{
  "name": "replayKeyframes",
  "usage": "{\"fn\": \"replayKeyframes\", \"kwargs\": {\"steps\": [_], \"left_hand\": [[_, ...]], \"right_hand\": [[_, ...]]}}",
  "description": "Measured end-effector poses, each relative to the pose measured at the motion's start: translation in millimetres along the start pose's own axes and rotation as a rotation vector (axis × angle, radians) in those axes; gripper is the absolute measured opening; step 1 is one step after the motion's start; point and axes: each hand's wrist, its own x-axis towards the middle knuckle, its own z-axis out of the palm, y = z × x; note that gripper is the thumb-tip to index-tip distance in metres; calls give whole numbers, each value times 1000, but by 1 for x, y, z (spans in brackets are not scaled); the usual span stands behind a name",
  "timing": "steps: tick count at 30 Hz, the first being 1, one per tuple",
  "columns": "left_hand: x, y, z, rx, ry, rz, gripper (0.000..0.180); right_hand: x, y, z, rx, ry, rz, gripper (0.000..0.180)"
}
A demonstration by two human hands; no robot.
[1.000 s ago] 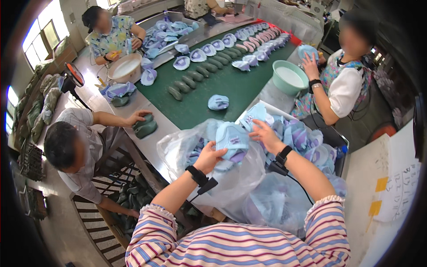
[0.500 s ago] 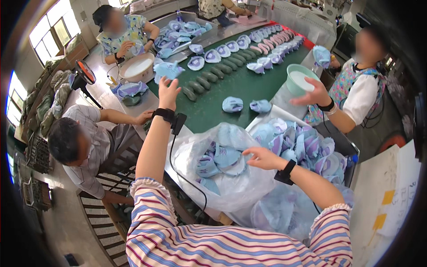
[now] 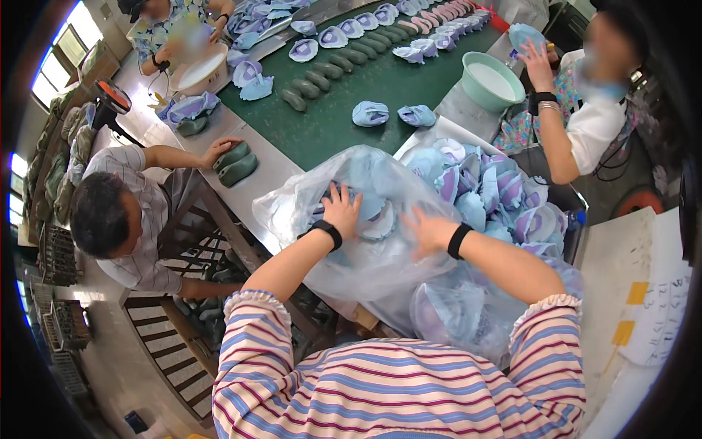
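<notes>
A large clear plastic bag [image 3: 289, 216] lies wide-mouthed in front of me, with light-blue and purple fabric shoe uppers [image 3: 380, 223] inside. My left hand [image 3: 341, 212] reaches into the mouth, fingers spread over the uppers, and holds nothing that I can see. At the bag's right side is my right hand [image 3: 433, 234], its fingers apart and smeared by motion. It is at the plastic, and I see nothing held. Just right of the bag, more loose uppers [image 3: 504, 186] form a heap.
Beyond the bag runs a green conveyor belt [image 3: 329, 128] with rows of uppers and dark green shoe lasts [image 3: 319, 80]. A seated person [image 3: 121, 212] at left touches a pair of lasts [image 3: 237, 162]. At right, a person lifts an upper [image 3: 525, 38] beside a green basin [image 3: 491, 80].
My left hand has come back from above the belt, where a blue upper was by its fingertips, down into the bag. My right hand stays by the bag. A pair of lasts now stands at left.
</notes>
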Motion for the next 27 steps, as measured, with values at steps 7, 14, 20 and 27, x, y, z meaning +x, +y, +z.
{"fn": "replayKeyframes", "kwargs": {"steps": [7, 14, 20, 27], "left_hand": [[37, 33, 61, 145, 361, -37, 77], [14, -17, -13, -1095, 102, 1, 37], [-21, -37, -10, -2160, 22, -264, 31], [-51, -10, -27, -2728, -119, 44, 23]], "right_hand": [[-10, 42, -49, 163, 478, 233, 94], [-31, 44, -26, 166, 229, 125, 86], [-26, 27, -21, 626, 103, -337, 91], [-36, -22, -39, 1329, 51, -374, 82]]}}
